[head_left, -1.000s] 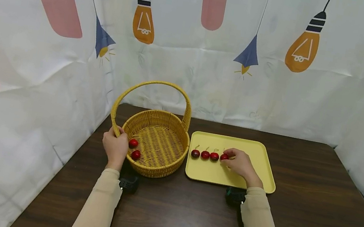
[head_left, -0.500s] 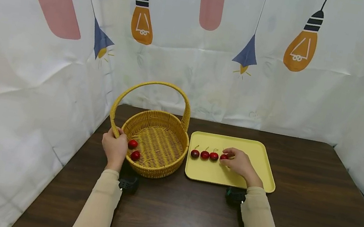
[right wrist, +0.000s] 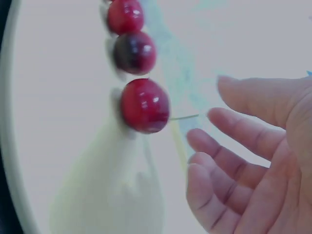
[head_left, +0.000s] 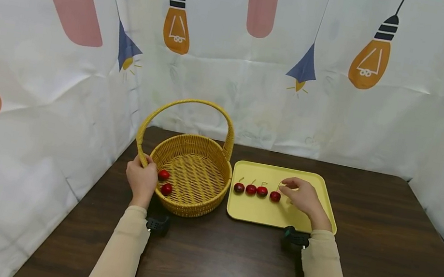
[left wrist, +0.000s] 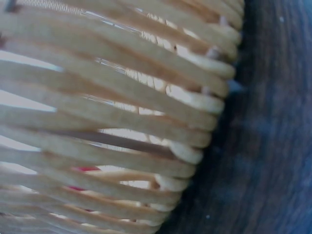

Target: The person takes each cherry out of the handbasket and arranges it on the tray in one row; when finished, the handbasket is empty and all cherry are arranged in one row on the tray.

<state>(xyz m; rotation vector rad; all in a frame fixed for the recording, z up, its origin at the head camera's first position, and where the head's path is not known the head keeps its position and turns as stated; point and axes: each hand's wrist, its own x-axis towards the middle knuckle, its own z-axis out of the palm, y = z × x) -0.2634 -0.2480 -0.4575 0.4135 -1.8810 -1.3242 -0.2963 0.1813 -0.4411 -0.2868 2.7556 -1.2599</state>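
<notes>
My left hand (head_left: 142, 181) grips the lower left end of the handle (head_left: 193, 101) of a yellow woven basket (head_left: 188, 210). Two red cherries, one (head_left: 163, 175) behind the other (head_left: 167, 189), lie inside by its left wall. Over the yellow tray (head_left: 251, 213), my right hand (head_left: 303, 198) is just right of the rightmost cherry (head_left: 275, 197), thumb and fingers apart, the index fingertip close to its stem. Several stemmed cherries stand in a row on that tray. The right wrist view shows this cherry (right wrist: 145, 106) clear of the fingers. Basket weave (left wrist: 122, 117) fills most of the left wrist view.
Basket and tray stand side by side on a dark wooden table (head_left: 218, 265). A white curtain (head_left: 214, 78) printed with bulbs and lamps hangs behind and along both sides. Each wrist wears a black band with a camera.
My right hand has let go of the rightmost cherry and drawn back slightly to the right. That cherry now rests a little apart from the row. My left hand stays on the handle.
</notes>
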